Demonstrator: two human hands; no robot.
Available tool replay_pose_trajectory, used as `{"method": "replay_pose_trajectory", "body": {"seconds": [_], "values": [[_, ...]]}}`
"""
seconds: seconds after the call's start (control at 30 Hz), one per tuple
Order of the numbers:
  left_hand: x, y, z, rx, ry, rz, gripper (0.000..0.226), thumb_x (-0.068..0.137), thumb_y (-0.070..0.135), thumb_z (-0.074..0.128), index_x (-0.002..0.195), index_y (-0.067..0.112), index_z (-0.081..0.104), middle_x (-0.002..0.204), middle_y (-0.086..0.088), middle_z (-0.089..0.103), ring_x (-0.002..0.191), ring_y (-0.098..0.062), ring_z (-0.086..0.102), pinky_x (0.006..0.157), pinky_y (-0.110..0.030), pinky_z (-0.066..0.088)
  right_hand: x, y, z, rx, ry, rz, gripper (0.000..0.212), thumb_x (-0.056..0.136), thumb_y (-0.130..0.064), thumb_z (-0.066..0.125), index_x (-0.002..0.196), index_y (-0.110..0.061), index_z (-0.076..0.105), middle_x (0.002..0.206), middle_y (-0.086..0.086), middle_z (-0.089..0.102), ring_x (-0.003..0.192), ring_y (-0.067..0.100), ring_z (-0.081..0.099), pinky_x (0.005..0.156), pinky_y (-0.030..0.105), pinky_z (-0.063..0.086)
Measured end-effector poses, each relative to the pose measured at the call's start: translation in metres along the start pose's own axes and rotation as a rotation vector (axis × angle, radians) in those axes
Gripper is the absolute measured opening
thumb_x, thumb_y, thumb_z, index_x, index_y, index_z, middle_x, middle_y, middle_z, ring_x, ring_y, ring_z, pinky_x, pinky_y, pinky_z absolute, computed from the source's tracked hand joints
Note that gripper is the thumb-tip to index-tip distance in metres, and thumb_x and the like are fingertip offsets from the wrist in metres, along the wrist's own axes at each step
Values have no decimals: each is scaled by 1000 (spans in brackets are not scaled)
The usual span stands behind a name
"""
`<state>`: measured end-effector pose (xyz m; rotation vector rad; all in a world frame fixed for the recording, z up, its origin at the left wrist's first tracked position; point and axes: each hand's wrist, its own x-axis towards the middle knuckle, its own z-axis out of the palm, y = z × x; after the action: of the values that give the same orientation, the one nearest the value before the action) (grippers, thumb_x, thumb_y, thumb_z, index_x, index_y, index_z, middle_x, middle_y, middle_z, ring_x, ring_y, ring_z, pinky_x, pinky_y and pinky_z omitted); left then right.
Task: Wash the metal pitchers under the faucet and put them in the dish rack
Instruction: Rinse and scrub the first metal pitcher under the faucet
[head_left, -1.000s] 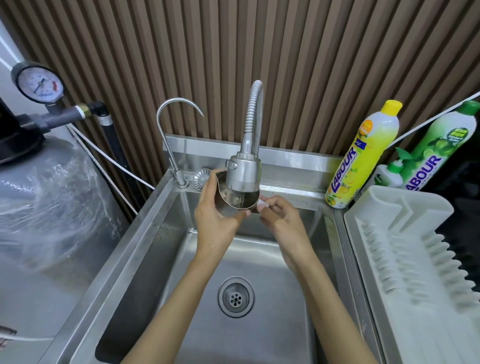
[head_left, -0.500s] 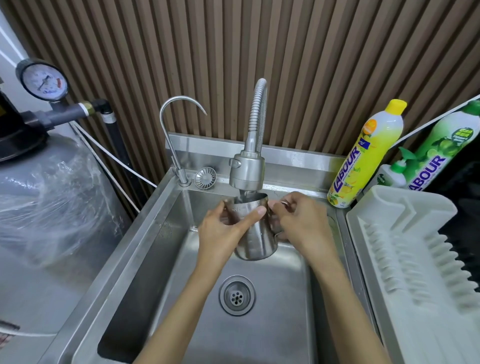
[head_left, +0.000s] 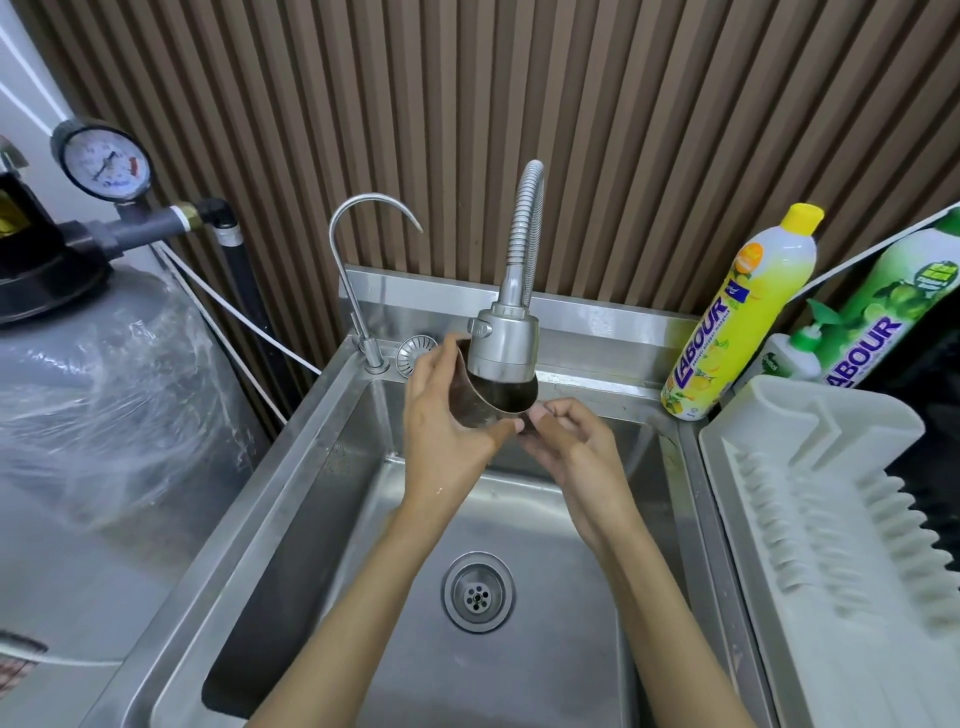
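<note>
A metal pitcher (head_left: 483, 402) is tipped with its mouth toward me, raised right up under the spray head of the flexible faucet (head_left: 503, 343), which hides its upper part. My left hand (head_left: 447, 431) grips the pitcher's body from the left, thumb along its lower rim. My right hand (head_left: 566, 441) holds it from the right with curled fingers, at its handle side; the handle itself is hidden. The white dish rack (head_left: 831, 509) stands to the right of the steel sink (head_left: 291, 509) and holds nothing that I can see.
A thin gooseneck tap (head_left: 358, 270) and a loose strainer (head_left: 415, 353) sit on the sink's back ledge. Yellow (head_left: 737, 317) and green (head_left: 893, 306) detergent bottles stand behind the rack. A wrapped grey tank (head_left: 104, 405) with a pressure gauge (head_left: 101, 161) is at left. The drain (head_left: 478, 592) is in the basin floor.
The pitcher, held upright lower under the spout half a second ago, has been lifted and tipped so its mouth faces me against the spray head. Both hands moved up with it.
</note>
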<state>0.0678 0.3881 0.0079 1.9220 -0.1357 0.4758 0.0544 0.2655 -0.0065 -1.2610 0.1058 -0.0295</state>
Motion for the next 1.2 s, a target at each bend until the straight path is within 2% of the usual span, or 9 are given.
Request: {"method": "replay_pose_trajectory", "body": {"seconds": [0.23,0.37,0.43,0.63,0.73,0.87,0.97,1.07,1.2], "values": [[-8,2,-5,248,71,-149,93,39,81,59,107,18,62,91,3,48,91,-18,54,82,-29,48,-7,-12,0,-207,103,69,17,88,-18,60,73,-11,58,77,13,70,72,24,71,63,34,60],[-16,-1,-3,2,-101,-329,58,50,66,75,93,28,70,87,7,67,81,-4,65,71,-4,43,-12,-35,-3,-737,252,-113,22,82,-30,65,71,-12,57,79,13,71,78,31,68,69,44,57],[-14,-6,-1,-193,-211,-398,53,49,53,84,94,28,71,87,10,74,85,0,68,77,-8,46,-15,-43,0,-901,285,-236,23,81,-29,65,69,-13,55,73,7,68,77,30,64,72,39,52],[0,-16,12,-394,-147,-273,67,57,1,85,113,25,58,103,9,68,99,-6,64,82,-11,48,-1,-28,-6,-533,168,-216,28,83,-9,63,63,-18,46,108,-4,69,94,9,66,82,21,52],[1,-19,8,-232,-50,-136,80,51,16,86,110,53,46,114,18,61,108,3,57,94,-15,42,7,-11,-7,-217,12,-63,24,85,-4,61,67,-13,48,116,0,66,105,2,61,85,13,49],[-8,-11,-3,-12,11,-13,83,51,23,86,116,47,40,107,24,47,98,20,46,83,4,30,7,13,-8,100,-104,67,15,88,-2,54,74,-6,51,98,14,66,103,30,60,89,33,55],[-8,-12,-7,157,36,-65,89,51,41,88,130,23,52,112,5,52,105,-5,50,90,-6,34,2,10,-9,42,-79,99,11,88,-11,57,79,-3,55,77,12,69,80,28,68,84,43,57],[-11,-12,-8,229,15,-167,83,45,75,70,109,22,64,95,0,62,90,-13,60,81,-23,48,-1,-8,-9,-158,28,119,15,83,-17,66,79,-5,59,78,14,70,76,30,71,69,41,61],[-15,-4,-6,63,-79,-273,52,56,66,72,87,25,71,75,9,71,70,7,64,65,-1,43,-7,-38,-9,-422,147,75,22,78,-20,72,67,-7,57,71,12,68,75,37,71,55,41,60]]}}
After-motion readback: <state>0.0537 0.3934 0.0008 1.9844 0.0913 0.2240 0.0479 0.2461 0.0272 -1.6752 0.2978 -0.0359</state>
